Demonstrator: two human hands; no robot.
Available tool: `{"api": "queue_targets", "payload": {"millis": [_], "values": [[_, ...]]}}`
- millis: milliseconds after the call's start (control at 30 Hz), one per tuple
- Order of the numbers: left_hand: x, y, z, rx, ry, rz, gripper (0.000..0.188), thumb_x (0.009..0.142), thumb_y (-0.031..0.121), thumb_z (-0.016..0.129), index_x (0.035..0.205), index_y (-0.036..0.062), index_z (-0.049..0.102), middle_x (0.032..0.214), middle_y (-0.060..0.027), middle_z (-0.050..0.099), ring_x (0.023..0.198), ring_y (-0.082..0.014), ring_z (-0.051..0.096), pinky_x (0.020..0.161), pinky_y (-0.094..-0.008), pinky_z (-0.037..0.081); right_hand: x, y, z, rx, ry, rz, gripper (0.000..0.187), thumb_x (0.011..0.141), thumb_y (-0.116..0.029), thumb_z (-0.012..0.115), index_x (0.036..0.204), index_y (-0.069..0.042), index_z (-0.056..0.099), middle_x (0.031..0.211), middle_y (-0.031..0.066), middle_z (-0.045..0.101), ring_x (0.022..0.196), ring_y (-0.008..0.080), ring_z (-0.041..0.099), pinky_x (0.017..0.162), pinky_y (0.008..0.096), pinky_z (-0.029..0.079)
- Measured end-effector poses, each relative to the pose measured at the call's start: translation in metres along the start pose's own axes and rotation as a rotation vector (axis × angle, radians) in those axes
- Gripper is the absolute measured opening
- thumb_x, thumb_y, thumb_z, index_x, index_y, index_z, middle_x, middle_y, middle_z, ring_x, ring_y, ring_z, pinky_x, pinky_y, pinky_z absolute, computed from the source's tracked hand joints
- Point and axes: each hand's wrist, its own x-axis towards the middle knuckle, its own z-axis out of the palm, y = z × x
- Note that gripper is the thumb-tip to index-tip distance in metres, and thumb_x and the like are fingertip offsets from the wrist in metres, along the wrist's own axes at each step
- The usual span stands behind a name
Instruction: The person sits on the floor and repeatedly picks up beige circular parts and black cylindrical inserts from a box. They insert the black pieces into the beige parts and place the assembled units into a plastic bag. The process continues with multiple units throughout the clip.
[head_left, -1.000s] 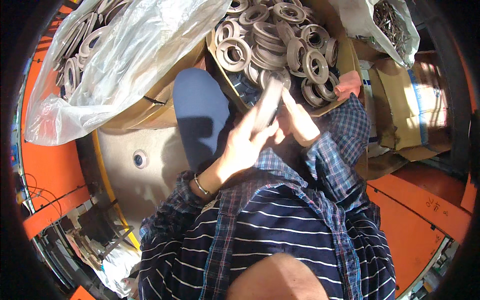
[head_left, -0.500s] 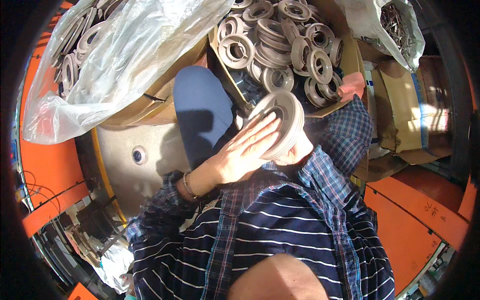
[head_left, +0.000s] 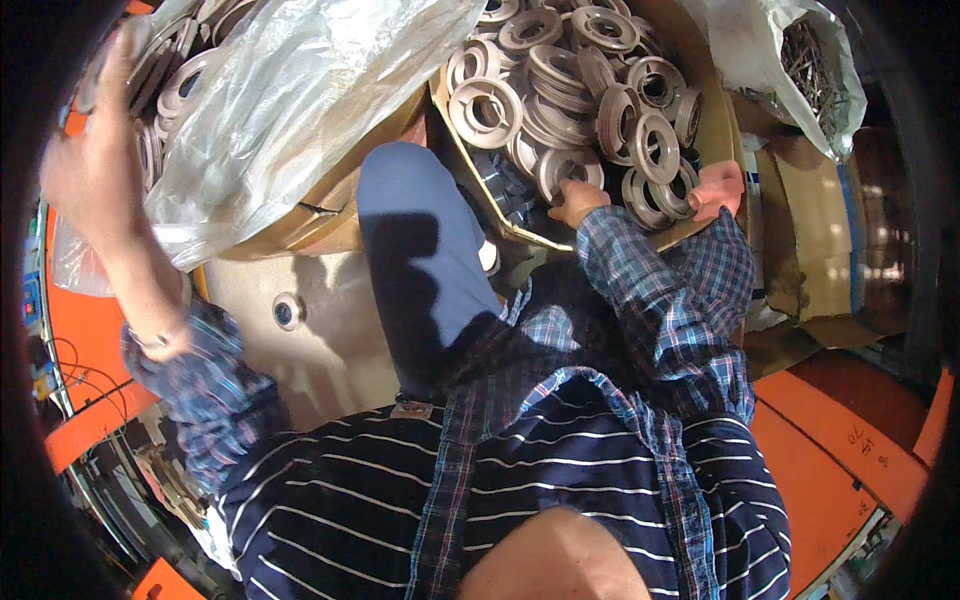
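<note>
In the cardboard box ahead (head_left: 548, 240) lies a heap of grey-brown grooved rings. My right hand (head_left: 580, 203) is at the near side of this heap, closed on the rim of one ring (head_left: 566, 166), its fingertips partly hidden by the ring's hole. My left hand (head_left: 95, 180) is raised at the far left, beside more rings (head_left: 180, 88) that lie under clear plastic sheeting (head_left: 285, 110). Motion blurs it and its fingers are partly hidden, so a hold on anything cannot be made out.
A small round metal piece (head_left: 288, 311) lies on the pale surface left of my knee (head_left: 410, 200). A pink object (head_left: 717, 190) rests on the box's right corner. Beyond stand a white bag of thin metal pieces (head_left: 812, 75) and an opened cardboard box (head_left: 815, 220). Orange panels (head_left: 820, 480) flank me.
My hands have parted from the ring they held together before me. The left swung out to the far left; the right went forward into the box and took hold of a ring.
</note>
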Motion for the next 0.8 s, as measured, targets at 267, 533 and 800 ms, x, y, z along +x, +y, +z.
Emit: {"api": "queue_targets", "payload": {"millis": [267,533,800], "values": [[-0.195,0.164,0.109,-1.145,-0.733,-0.806,0.067,0.08,0.008,0.079,0.139,0.0004,0.048,0.137,-0.0173,0.054,0.126,-0.0281,0.053,0.105,-0.0408,0.043,-0.087,0.023,-0.076,1.25,-0.08,-0.292,0.037,0.095,-0.033,0.06,0.11,-0.001,0.067,0.087,0.0076,0.072,0.078,0.0152,0.067,0.069,0.0323,0.053],[-0.23,0.161,0.107,-1.395,-0.569,-1.408,0.038,0.085,0.001,0.071,0.12,-0.0029,0.057,0.105,-0.01,0.069,0.093,-0.0163,0.068,0.083,-0.0297,0.055,-0.016,-0.004,-0.027,0.785,-0.087,-0.186,0.058,0.092,-0.054,0.058,0.113,-0.001,0.069,0.104,0.0149,0.072,0.093,0.0284,0.069,0.085,0.0393,0.055],[-0.237,0.156,0.079,-1.455,-0.391,-1.549,0.038,0.095,0.011,0.058,0.129,-0.0052,0.051,0.116,-0.0117,0.064,0.104,-0.0194,0.064,0.093,-0.0317,0.049,0.014,-0.025,0.006,-0.154,-0.264,-0.026,0.056,0.074,-0.044,0.075,0.114,-0.004,0.068,0.114,0.0187,0.068,0.102,0.0331,0.067,0.089,0.0414,0.053]]}}
